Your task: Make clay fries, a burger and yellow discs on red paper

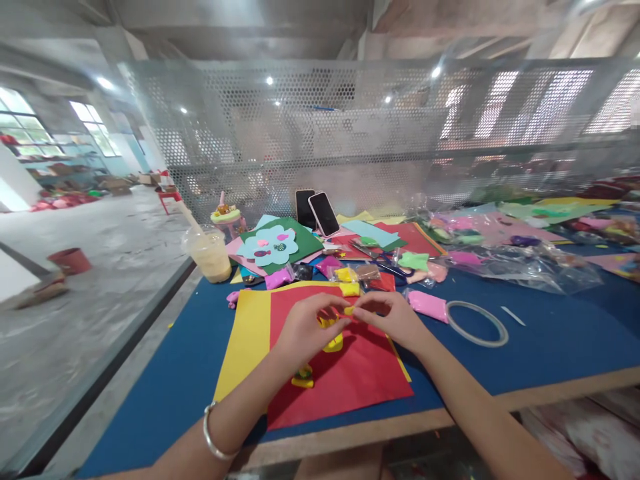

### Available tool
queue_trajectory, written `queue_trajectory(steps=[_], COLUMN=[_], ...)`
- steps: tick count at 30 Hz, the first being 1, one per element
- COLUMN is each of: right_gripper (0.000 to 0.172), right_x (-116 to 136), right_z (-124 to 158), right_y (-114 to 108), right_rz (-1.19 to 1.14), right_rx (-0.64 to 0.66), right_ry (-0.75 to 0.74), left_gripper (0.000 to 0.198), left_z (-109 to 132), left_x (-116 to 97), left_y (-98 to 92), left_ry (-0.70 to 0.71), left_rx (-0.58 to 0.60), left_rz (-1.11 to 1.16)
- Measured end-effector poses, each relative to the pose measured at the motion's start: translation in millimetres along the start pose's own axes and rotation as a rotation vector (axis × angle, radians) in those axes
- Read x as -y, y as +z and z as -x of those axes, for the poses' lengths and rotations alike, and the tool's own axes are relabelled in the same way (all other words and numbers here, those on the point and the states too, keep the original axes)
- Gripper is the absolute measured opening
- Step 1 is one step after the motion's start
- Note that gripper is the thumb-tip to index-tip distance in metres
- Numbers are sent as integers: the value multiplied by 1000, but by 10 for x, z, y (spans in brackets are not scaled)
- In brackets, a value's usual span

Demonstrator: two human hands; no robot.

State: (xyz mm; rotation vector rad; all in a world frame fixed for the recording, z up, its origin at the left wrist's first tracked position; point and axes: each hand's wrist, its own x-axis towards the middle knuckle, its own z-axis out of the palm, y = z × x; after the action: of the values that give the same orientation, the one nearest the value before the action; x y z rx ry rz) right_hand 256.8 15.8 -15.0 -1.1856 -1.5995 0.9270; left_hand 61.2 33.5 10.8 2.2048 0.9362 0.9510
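Observation:
A small piece of yellow clay sits between the fingertips of both my hands, above a red sheet of paper. My left hand comes from the left with curved fingers, closed on one side of the piece. From the right, my right hand pinches its other side. Below my left fingers, a larger yellow clay shape lies on the red sheet, partly hidden by them. Nearer me on that sheet is a small yellow and dark green clay figure. A yellow sheet shows underneath at the left.
Clay packets, including a pink packet, lie beyond the sheets. To the right is a roll of tape. A drink cup stands at the left edge. Scissors, two phones and paper sheets sit before a perforated panel.

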Motion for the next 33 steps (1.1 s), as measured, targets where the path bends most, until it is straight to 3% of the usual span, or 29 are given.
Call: queue_trajectory(steps=[20,26,30,33], right_gripper=[27,31,32,29], right_x=[-60,-60,-56,-27], right_z=[-33,-33,9,65], right_y=[-31,-36,-118,-233], right_rz=[-52,-43,-9,96], right_rx=[65,38,21,85], right_ry=[-2,15,34,69], left_gripper=[10,16,15,15], left_z=[31,16,-9,-27], left_x=[24,18,13,9], left_y=[37,3,-43,-63], left_ry=[58,65,66,63], left_rx=[-39,-79,-134,-152], left_rz=[-65,-13,-11,-37])
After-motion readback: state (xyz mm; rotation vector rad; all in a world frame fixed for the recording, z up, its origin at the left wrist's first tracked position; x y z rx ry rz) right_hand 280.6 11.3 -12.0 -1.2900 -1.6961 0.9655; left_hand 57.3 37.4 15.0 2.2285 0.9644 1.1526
